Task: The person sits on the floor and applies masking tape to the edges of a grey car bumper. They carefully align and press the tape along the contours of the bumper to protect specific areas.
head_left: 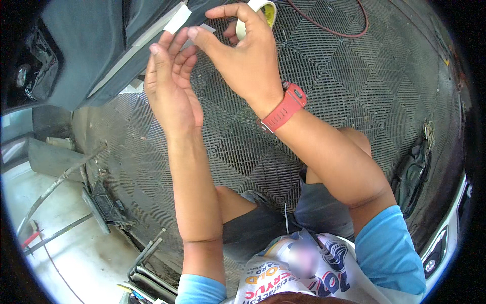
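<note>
My left hand (172,86) is raised at a dark grey car body panel (109,45), palm turned inward and fingers stretched up. Its fingertips touch a short white piece of tape (177,19) at the panel's edge. A pale strip of tape (119,66) runs along that edge. Beside it, my right hand (243,50) has its thumb tip close to the left fingers and its index finger curved above. The lower fingers of the right hand are curled against a roll of cream masking tape (269,14), partly hidden behind the hand.
Black grated mats (324,91) cover the floor. A reddish hose (349,34) curls at the top. Metal stand bars (61,177) and a pale panel (66,253) lie to the left. A black object (412,167) rests at right, near a white car part (445,233).
</note>
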A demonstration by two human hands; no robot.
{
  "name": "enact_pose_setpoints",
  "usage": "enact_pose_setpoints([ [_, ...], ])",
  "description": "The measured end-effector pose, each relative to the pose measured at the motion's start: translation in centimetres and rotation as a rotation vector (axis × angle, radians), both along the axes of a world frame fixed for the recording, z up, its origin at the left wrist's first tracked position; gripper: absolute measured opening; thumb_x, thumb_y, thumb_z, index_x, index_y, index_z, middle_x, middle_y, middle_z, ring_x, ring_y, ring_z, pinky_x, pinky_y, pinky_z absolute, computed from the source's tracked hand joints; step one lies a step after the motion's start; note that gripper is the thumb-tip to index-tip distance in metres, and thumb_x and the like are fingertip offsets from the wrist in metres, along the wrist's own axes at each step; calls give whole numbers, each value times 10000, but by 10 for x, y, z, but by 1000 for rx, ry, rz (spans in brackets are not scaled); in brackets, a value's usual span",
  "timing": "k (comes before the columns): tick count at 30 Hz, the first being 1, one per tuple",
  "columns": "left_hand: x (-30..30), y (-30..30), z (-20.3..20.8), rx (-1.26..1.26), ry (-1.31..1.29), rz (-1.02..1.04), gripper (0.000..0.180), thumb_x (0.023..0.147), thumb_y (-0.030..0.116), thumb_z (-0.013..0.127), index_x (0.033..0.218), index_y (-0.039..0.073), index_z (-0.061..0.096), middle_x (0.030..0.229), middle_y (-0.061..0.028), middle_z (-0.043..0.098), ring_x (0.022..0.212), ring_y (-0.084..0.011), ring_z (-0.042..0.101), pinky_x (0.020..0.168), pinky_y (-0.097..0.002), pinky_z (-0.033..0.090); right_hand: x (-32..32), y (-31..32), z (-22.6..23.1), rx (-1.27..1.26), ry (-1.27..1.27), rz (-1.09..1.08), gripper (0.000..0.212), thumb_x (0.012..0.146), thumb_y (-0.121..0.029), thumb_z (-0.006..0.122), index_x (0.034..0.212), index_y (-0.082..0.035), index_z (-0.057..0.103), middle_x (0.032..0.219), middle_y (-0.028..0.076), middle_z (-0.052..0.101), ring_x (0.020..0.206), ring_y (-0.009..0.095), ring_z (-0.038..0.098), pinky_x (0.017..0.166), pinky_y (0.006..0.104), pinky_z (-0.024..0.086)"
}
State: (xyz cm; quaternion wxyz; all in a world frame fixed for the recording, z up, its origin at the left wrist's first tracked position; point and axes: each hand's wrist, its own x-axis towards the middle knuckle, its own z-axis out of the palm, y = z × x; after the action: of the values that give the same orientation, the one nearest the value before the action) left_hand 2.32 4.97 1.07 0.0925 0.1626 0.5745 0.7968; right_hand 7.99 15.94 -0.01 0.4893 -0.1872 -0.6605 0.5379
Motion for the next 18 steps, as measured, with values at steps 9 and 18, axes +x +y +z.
enact_pose_setpoints([
  [9, 2, 10, -6, -110, 112, 59, 481, 1085, 353, 564, 1329, -62, 575, 1211, -197, 703, 1003, -179, 703, 876, -294, 576, -17, 5, 6, -634, 65, 312, 216, 848, -207, 779, 861, 6, 747, 830, 104, 598, 766, 143, 556, 650, 333, 476],
  [18, -7, 10, 0, -480, 325, 349, 436, 1046, 367, 644, 1116, -58, 710, 938, -139, 762, 785, -133, 707, 722, -248, 558, -30, -4, 2, -434, 61, 130, 241, 890, -210, 724, 848, 27, 714, 864, 171, 604, 786, 273, 592, 741, 397, 499],
])
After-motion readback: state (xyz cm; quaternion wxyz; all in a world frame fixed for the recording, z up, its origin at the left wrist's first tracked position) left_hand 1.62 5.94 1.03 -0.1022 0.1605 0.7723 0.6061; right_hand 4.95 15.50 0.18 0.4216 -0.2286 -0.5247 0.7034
